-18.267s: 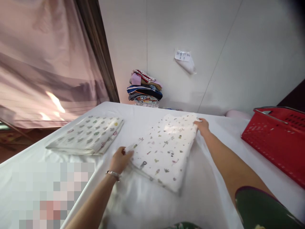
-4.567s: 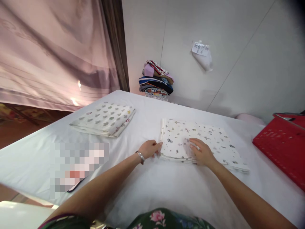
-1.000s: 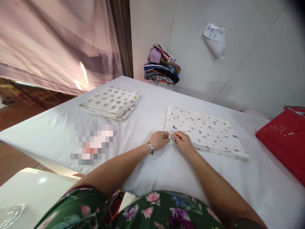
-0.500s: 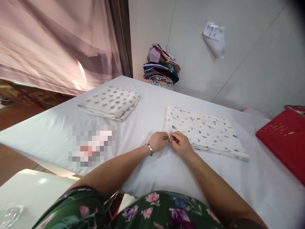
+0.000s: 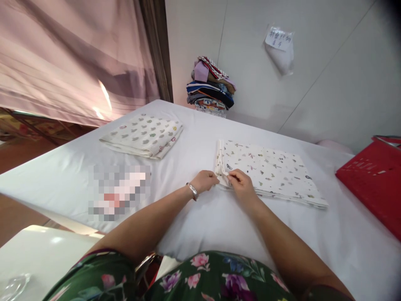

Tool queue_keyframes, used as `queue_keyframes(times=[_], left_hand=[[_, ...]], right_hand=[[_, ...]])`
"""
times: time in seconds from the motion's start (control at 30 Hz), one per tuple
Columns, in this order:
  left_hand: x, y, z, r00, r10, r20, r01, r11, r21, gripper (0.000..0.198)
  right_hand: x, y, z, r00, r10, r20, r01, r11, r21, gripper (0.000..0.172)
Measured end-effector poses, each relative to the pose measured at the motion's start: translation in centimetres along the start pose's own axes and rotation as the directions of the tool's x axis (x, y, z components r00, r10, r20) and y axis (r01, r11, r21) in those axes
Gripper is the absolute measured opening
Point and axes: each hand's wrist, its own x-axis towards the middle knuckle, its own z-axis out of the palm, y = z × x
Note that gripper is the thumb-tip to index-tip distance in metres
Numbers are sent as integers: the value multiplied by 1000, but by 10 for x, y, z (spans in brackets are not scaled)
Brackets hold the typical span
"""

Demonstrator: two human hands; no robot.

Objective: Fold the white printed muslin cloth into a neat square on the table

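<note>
A folded white cloth with small coloured prints [image 5: 269, 169] lies flat on the white-covered table [image 5: 219, 217] in front of me. My left hand [image 5: 205, 181], with a silver bracelet on the wrist, pinches the cloth's near left corner. My right hand [image 5: 241, 187] pinches the same corner from the right, fingers closed on the layered edge. Both hands nearly touch each other.
A second folded cloth with green prints [image 5: 144, 134] lies at the left. A stack of coloured clothes [image 5: 210, 85] stands against the back wall. A red plastic basket [image 5: 372, 179] sits at the right edge. A pink curtain [image 5: 69, 58] hangs at the left.
Earlier I was flattening and squaring the printed cloth. Over the last second both hands stay pinched at its near left corner, shifting only slightly.
</note>
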Motion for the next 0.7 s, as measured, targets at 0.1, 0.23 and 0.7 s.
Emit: queue_keyframes(times=[0.1, 0.23, 0.7], left_hand=[[3, -5, -1, 997, -35, 75, 37, 999, -32, 17], [4, -7, 0, 997, -27, 72, 31, 998, -57, 18], [-1, 5, -25, 997, 67, -35, -63, 991, 116, 28]], right_hand=[[-4, -10, 2, 977, -154, 148, 185, 956, -229, 17], [-6, -13, 2, 946, -202, 252, 276, 912, -304, 15], [3, -2, -2, 977, 205, -56, -187, 955, 231, 20]])
